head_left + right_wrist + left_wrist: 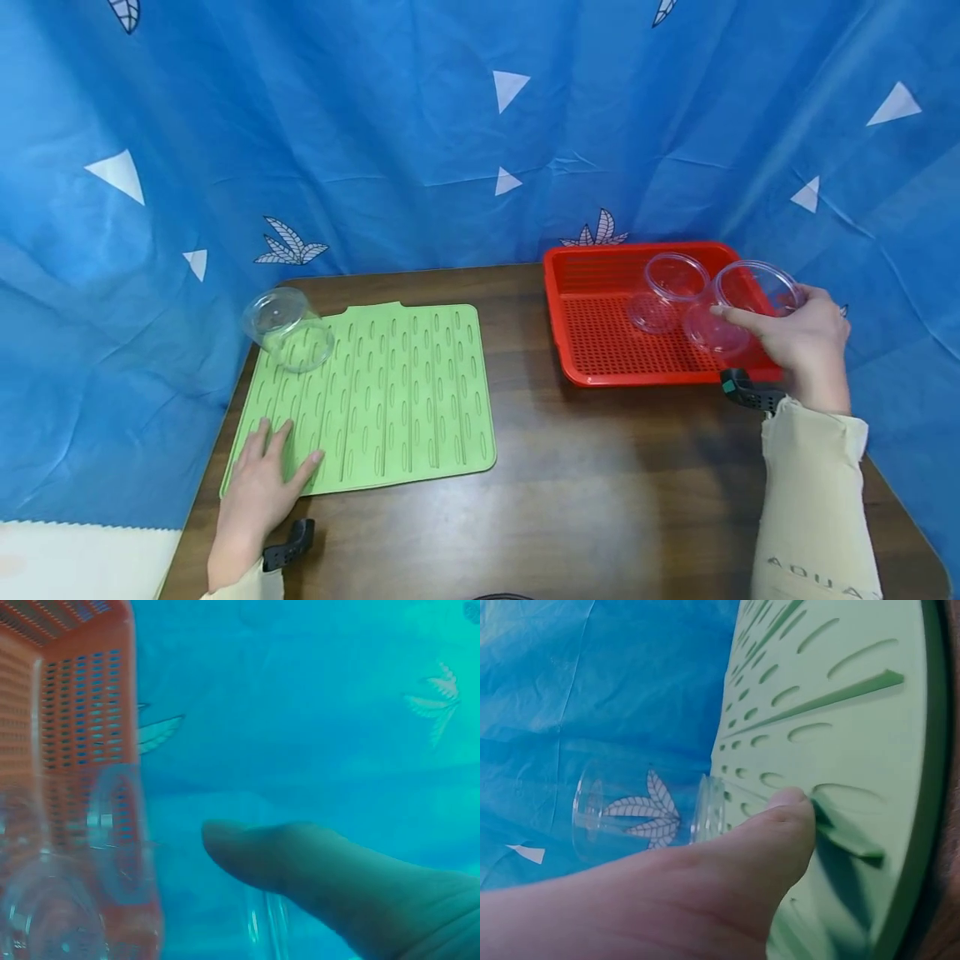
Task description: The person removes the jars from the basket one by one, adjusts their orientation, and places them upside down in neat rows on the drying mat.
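My left hand rests on the near left corner of a light green draining mat, fingers spread, holding nothing. At the mat's far left corner a clear jar stands mouth down, also seen in the left wrist view as a see-through jar beyond the thumb. On the right, my right hand grips a second clear jar by its rim side, mouth up, at the right end of the red basket. Its fingers behind the jar are hidden. Another clear jar stands inside the basket, beside the held one.
The brown wooden table stretches between mat and basket. A blue patterned curtain closes off the back and both sides. Part of a dark round thing shows at the bottom edge of the head view.
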A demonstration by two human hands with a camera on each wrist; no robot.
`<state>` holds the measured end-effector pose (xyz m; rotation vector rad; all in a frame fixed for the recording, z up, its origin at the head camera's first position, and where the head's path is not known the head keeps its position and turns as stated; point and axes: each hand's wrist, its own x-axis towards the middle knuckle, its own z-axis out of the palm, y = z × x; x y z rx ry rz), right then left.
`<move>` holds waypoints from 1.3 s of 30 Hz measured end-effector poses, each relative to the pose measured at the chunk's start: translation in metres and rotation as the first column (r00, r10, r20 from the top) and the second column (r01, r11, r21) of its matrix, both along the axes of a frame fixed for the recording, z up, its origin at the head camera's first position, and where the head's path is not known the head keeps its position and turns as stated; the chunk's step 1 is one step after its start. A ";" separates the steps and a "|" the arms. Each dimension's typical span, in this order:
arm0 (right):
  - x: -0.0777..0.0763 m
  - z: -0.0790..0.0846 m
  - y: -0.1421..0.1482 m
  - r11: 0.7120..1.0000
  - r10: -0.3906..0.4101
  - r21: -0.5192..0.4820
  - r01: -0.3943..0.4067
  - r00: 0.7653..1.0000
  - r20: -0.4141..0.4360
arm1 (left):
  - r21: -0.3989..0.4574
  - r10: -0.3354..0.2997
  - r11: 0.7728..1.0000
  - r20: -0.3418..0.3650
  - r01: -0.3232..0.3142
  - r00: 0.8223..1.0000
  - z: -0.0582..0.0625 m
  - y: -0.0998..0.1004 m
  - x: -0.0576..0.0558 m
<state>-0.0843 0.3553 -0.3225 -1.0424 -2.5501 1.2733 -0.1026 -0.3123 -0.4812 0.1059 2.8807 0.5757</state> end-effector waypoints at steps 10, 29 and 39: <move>0.016 0.030 -0.014 0.992 0.003 0.126 -0.001 1.000 -0.018 | -0.024 -0.019 1.000 -0.009 0.019 1.000 0.011 0.001 0.000; 0.006 0.089 -0.085 0.883 0.425 0.265 -0.388 0.900 -0.096 | 0.345 -0.133 0.840 -0.618 0.419 0.775 0.124 0.098 -0.037; -0.006 0.108 -0.120 0.797 0.594 0.197 -0.571 0.800 -0.088 | 0.492 -0.311 0.600 -0.584 0.631 0.750 0.171 0.145 -0.059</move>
